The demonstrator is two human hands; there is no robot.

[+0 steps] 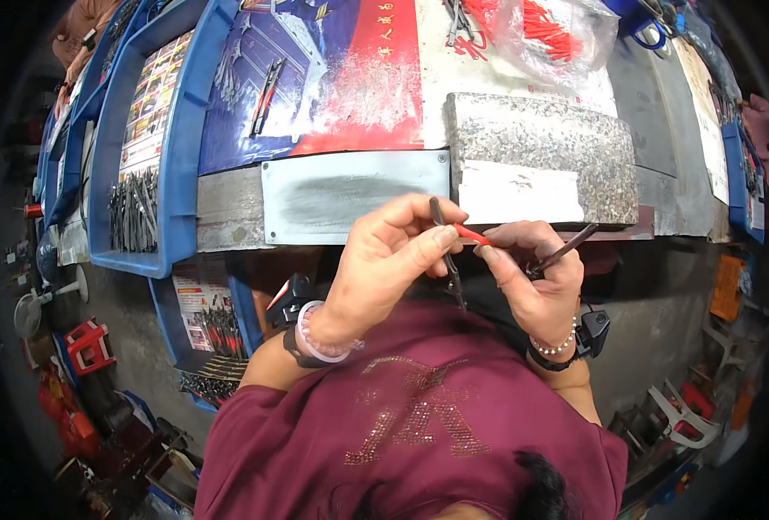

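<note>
Between thumb and fingers, my left hand (393, 247) pinches a dark slender metal piece (453, 279) that runs down toward my shirt. A small red sleeve (471, 234) bridges the gap between both hands. My right hand (536, 273) is closed with its thumb and forefinger on the sleeve's near end. A dark rod (568, 246) also lies in the right hand's fingers, its tip sticking out to the upper right. Whether the sleeve sits on part of the metal piece is hidden by my fingertips.
A speckled stone block (545, 130) stands beyond my hands, beside a worn metal plate (354, 198). A clear bag of red sleeves (551, 39) lies farther back. Two slim red-and-black pieces (266, 97) rest on a blue-and-red sheet. A blue bin (181, 156) at left holds dark metal pieces (134, 210).
</note>
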